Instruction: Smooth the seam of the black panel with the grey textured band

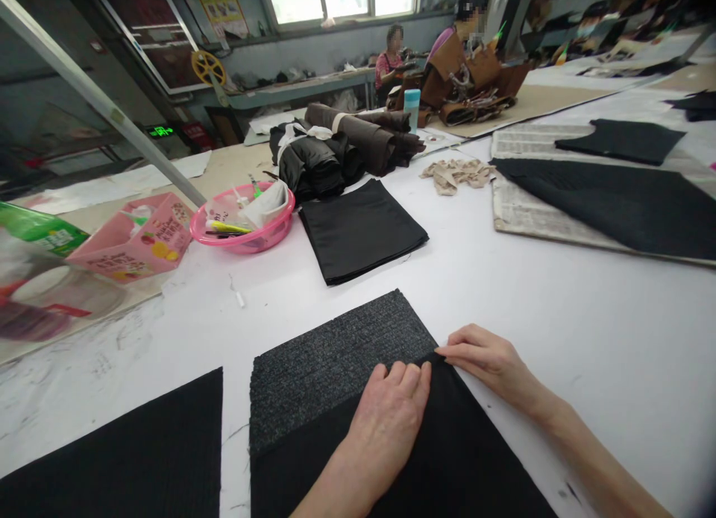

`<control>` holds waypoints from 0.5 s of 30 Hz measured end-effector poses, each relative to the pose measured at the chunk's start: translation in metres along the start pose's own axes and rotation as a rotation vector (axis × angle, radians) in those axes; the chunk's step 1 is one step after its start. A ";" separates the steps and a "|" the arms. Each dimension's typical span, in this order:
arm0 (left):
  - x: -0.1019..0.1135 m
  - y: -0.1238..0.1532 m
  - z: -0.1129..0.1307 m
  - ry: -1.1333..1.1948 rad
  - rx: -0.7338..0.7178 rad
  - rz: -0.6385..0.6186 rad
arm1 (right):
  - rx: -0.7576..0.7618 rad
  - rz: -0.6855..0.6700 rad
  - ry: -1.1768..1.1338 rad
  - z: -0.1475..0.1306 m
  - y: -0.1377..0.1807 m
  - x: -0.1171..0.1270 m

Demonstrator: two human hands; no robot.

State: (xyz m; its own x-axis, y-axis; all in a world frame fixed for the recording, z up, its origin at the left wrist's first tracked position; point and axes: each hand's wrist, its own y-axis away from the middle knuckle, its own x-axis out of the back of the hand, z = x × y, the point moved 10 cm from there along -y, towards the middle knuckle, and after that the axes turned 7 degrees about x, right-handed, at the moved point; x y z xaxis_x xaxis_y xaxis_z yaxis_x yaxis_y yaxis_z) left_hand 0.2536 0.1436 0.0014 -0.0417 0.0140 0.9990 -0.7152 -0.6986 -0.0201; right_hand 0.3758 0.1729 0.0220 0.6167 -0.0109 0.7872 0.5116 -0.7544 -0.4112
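Observation:
A black fabric piece (pixel 313 469) lies over a speckled dark grey textured piece (pixel 330 361) on the white table in front of me. The grey surface shows along the far part, and the black edge crosses it at a slant. My left hand (pixel 388 421) rests on the black fabric with its fingers curled together at that edge. At the right corner of the same edge, my right hand (pixel 492 361) pinches the black fabric between thumb and fingers. Both hands are close together. What lies under the left fingertips is hidden.
Another black piece (pixel 139 451) lies at left. Ahead are a stack of black fabric (pixel 363 231), a pink basket (pixel 246 235) of tools and fabric rolls (pixel 358 138). Black pieces (pixel 604 201) lie on a board at right. People (pixel 388 63) sit farther back.

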 end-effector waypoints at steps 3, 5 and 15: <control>0.000 0.000 -0.001 -0.001 0.012 -0.001 | 0.038 0.011 0.038 -0.004 -0.002 -0.001; 0.001 0.000 0.000 0.012 0.008 0.007 | 0.040 0.018 0.048 -0.004 -0.002 -0.001; 0.002 -0.005 0.003 0.045 -0.018 0.016 | 0.043 -0.012 0.084 -0.004 0.003 -0.006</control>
State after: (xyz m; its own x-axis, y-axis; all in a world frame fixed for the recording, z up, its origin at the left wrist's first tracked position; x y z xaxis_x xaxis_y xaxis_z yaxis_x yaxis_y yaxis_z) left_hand 0.2591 0.1450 0.0035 -0.0840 0.0351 0.9958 -0.7269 -0.6857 -0.0371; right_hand 0.3715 0.1679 0.0180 0.5591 -0.0585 0.8270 0.5446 -0.7263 -0.4195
